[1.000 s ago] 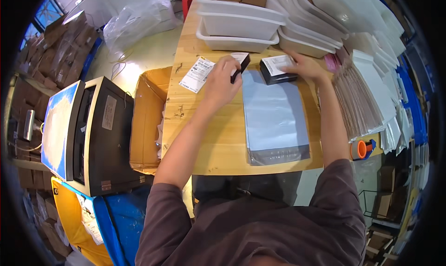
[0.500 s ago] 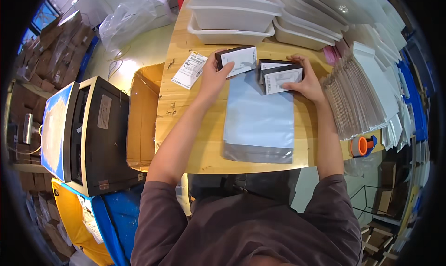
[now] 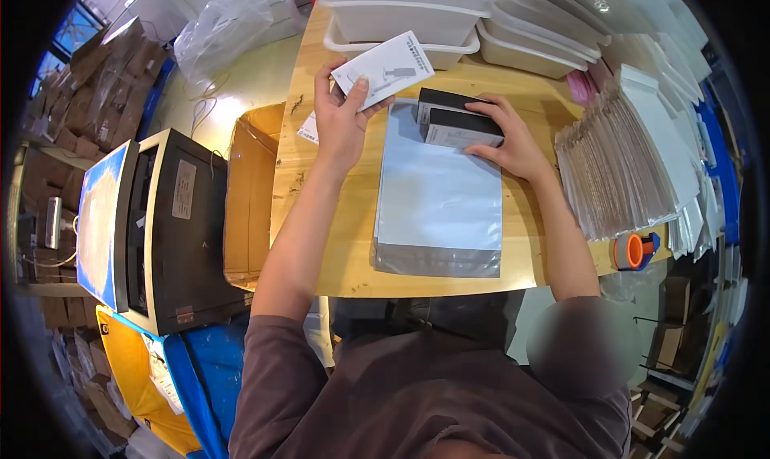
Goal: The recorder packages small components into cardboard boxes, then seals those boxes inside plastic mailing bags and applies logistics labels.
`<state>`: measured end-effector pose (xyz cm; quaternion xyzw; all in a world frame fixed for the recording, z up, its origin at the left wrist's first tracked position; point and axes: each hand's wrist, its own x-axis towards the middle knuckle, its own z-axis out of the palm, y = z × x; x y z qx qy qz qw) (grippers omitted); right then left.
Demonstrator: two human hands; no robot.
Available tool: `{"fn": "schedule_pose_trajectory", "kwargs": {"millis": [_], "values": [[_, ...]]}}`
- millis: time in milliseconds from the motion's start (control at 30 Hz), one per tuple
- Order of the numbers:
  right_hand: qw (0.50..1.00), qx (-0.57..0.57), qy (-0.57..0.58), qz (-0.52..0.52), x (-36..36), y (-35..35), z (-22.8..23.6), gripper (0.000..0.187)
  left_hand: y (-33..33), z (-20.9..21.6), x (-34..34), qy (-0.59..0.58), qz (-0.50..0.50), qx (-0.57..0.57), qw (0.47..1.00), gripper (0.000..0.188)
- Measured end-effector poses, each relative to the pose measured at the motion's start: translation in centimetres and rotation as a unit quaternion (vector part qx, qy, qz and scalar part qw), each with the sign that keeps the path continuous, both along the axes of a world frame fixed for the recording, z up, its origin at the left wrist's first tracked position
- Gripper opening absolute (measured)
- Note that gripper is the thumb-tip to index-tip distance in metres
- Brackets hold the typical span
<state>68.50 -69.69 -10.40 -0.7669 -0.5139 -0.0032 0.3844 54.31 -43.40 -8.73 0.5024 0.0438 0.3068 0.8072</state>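
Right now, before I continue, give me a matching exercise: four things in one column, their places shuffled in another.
Things
1. White flat rectangular box
2. Two black-topped rectangular boxes
3. Brown open cardboard carton
4. Pale blue-grey flat plastic mailer

Places
A. Left of the wooden table
B. Gripped by the right hand
C. Held in the left hand
D. Lying flat on the table

Pairs: 1-C, 2-B, 3-A, 4-D
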Motion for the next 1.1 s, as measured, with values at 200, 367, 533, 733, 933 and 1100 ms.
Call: {"fn": "schedule_pose_trajectory", "kwargs": {"millis": [200, 367, 533, 733, 933, 1100], "values": [[0.979, 0.202, 0.026, 0.015, -3.4, 0.7, 3.4, 0.107, -3.4, -0.5, -0.3, -0.068, -0.178, -0.209, 0.959, 0.034], [0.955, 0.279, 0.065, 0.080, -6.7, 1.7, 3.1, 0.105, -8.5, 0.1, -1.9, 0.073, -0.253, 0.021, 0.964, 0.039], [0.941, 0.290, -0.149, 0.094, -4.8, 1.2, 2.8, 0.085, -9.8, 1.8, -1.8, 0.014, -0.187, 0.113, 0.976, 0.047], [0.917, 0.146, -0.354, -0.114, -5.5, 1.0, 4.1, 0.062, -9.6, 2.0, -2.5, -0.072, -0.065, 0.262, 0.960, 0.059], [0.900, 0.140, -0.384, -0.148, -5.3, 1.4, 3.5, 0.056, -9.9, 2.1, -3.0, -0.014, -0.056, 0.274, 0.960, 0.061], [0.895, 0.128, -0.394, -0.165, -5.6, 1.3, 3.4, 0.055, -9.8, 2.6, -2.9, 0.011, -0.075, 0.230, 0.970, 0.055]]}}
